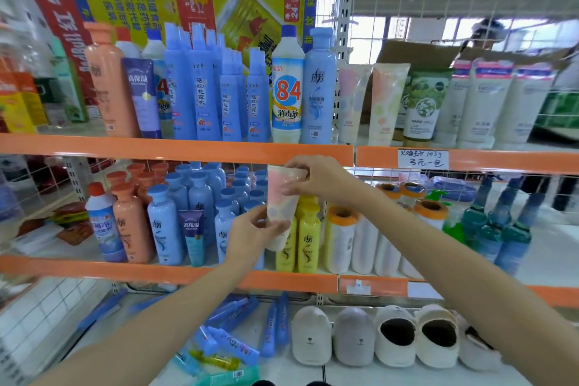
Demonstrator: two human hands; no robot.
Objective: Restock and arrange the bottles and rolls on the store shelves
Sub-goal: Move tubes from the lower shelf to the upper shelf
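Nearest the camera, both bare forearms reach up from the bottom corners toward the middle shelf. The left hand (pixel 255 229) pinches the lower, capped end of a pastel pink tube (pixel 282 204), while the right hand (pixel 316 180) pinches its flat crimped top, so each grip is clamped on the tube and it hangs upright in the air, just in front of the yellow bottles (pixel 308 236) and apart from the shelf board. Holding both ends likely lets the person turn the label outward before placing it. Below, on the bottom shelf, lie scattered blue tubes (pixel 232 313) and a row of plush slippers (pixel 354 335). On the middle shelf behind the tube stand blue shampoo bottles (pixel 166 226), orange bottles (pixel 131 222) and, to the right, white rolls with orange cores (pixel 341 238). Farther up, on the top shelf, two matching pastel tubes (pixel 352 103) stand cap-down beside a green tube (pixel 423 103), which seems the held tube's likely home, next to the 84 disinfectant bottle (pixel 286 88).
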